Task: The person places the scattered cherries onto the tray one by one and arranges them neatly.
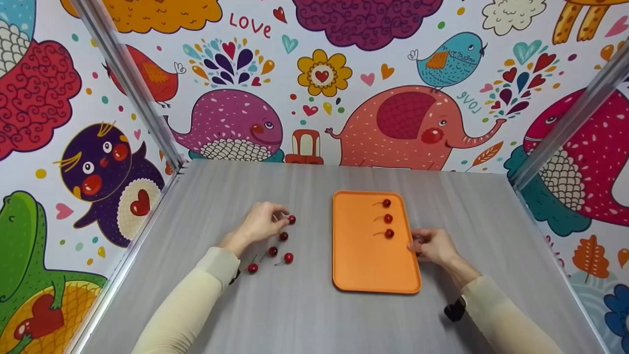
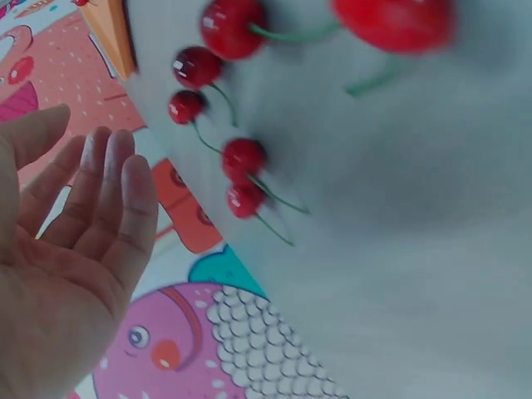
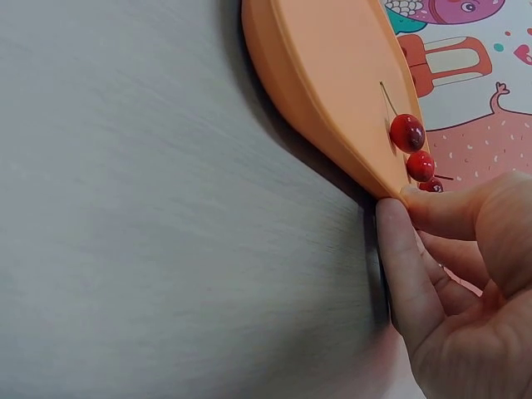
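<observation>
My left hand (image 1: 260, 221) reaches over the group of cherries on the left, its fingertips right by the farthest cherry (image 1: 292, 220). In the left wrist view that hand (image 2: 79, 224) has its fingers extended and apart from the cherries (image 2: 243, 158), which lie on the table with green stems. Thumb and fingers of my right hand (image 1: 435, 246) pinch the right rim of an orange tray (image 1: 368, 265). Three red cherries sit in a column in the tray's upper right, the middle one (image 1: 388, 219) with its stem pointing left.
More loose cherries, such as a near one (image 1: 252, 268), lie to the left of the tray on the grey table (image 1: 295, 319). Metal posts (image 1: 132, 83) and cartoon-printed walls (image 1: 319, 113) enclose the table at the back and sides.
</observation>
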Demonstrator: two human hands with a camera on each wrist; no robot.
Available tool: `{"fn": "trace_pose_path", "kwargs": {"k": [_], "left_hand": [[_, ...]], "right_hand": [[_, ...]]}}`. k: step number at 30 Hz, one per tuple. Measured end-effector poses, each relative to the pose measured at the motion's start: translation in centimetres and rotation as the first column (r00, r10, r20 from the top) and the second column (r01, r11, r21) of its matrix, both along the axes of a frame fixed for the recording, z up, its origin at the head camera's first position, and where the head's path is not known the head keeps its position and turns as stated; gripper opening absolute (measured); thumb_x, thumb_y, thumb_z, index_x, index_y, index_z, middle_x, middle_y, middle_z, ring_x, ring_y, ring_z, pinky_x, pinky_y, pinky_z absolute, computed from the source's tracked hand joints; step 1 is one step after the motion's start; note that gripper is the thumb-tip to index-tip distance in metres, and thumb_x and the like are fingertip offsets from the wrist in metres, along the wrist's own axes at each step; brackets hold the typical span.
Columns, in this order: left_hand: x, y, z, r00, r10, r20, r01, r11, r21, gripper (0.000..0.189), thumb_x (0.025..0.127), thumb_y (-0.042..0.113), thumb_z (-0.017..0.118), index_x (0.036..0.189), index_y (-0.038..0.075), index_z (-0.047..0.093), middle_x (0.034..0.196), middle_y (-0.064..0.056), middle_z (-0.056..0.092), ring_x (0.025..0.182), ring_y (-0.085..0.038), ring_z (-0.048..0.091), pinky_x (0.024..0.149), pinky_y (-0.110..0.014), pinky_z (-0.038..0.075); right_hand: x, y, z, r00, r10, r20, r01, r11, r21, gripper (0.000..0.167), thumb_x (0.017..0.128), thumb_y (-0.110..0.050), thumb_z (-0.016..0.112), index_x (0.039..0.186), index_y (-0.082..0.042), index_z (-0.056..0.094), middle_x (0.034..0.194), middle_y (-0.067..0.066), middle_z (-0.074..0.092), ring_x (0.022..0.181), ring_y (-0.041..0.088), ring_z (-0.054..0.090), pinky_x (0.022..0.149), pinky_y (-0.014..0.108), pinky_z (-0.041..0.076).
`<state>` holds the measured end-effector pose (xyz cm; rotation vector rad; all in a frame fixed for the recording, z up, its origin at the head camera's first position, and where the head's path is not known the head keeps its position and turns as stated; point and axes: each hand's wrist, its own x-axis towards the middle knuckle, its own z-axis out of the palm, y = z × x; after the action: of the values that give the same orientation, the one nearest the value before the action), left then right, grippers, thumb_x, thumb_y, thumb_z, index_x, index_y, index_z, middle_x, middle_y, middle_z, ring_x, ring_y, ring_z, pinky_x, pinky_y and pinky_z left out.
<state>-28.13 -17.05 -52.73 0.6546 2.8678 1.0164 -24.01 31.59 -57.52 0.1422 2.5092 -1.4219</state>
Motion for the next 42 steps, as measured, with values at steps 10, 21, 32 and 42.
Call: {"fn": "trace_pose_path", "kwargs": {"k": [10, 21, 32, 42], "left_hand": [[1.0, -3.2, -0.9, 0.996, 0.076, 0.043, -0.076, 0.997, 0.006, 0.022, 0.101, 0.006, 0.078, 0.120, -0.004, 0.082, 0.103, -0.017, 0.084, 0.095, -0.031, 0.079, 0.090, -0.052, 0.066], [0.6, -5.6, -2.5, 0.985, 0.170, 0.014, -0.170, 0.985, -0.009, 0.022, 0.097, -0.001, 0.075, 0.117, -0.004, 0.083, 0.098, -0.017, 0.084, 0.091, -0.031, 0.079, 0.087, -0.050, 0.067], [-1.1, -6.2, -3.5, 0.961, 0.274, 0.025, -0.268, 0.952, -0.148, 0.027, 0.101, 0.003, 0.073, 0.126, 0.001, 0.082, 0.118, -0.019, 0.085, 0.110, -0.037, 0.080, 0.102, -0.054, 0.065], [-3.1, -5.0, -4.2, 0.954, 0.299, 0.027, -0.283, 0.925, -0.253, 0.028, 0.103, 0.013, 0.077, 0.130, 0.010, 0.083, 0.132, -0.015, 0.082, 0.128, -0.039, 0.075, 0.113, -0.057, 0.059]], "right_hand": [[0.0, 0.0, 0.0, 1.000, 0.003, 0.005, -0.003, 1.000, 0.014, 0.051, 0.104, -0.008, 0.078, 0.150, 0.012, 0.064, 0.107, 0.017, 0.077, 0.093, 0.016, 0.079, 0.080, 0.040, 0.071], [-0.1, -0.1, 0.0, 1.000, -0.019, 0.006, 0.019, 1.000, 0.022, 0.050, 0.103, -0.005, 0.078, 0.147, 0.013, 0.065, 0.106, 0.016, 0.077, 0.089, 0.015, 0.078, 0.078, 0.039, 0.071], [0.1, -0.2, 0.1, 1.000, -0.012, -0.011, 0.012, 1.000, 0.005, 0.051, 0.103, -0.007, 0.079, 0.147, 0.014, 0.065, 0.106, 0.018, 0.078, 0.088, 0.016, 0.078, 0.077, 0.039, 0.071], [-0.1, -0.1, 0.0, 1.000, -0.022, 0.002, 0.022, 1.000, 0.002, 0.051, 0.102, -0.006, 0.079, 0.147, 0.013, 0.065, 0.105, 0.016, 0.078, 0.088, 0.016, 0.078, 0.078, 0.039, 0.071]]}}
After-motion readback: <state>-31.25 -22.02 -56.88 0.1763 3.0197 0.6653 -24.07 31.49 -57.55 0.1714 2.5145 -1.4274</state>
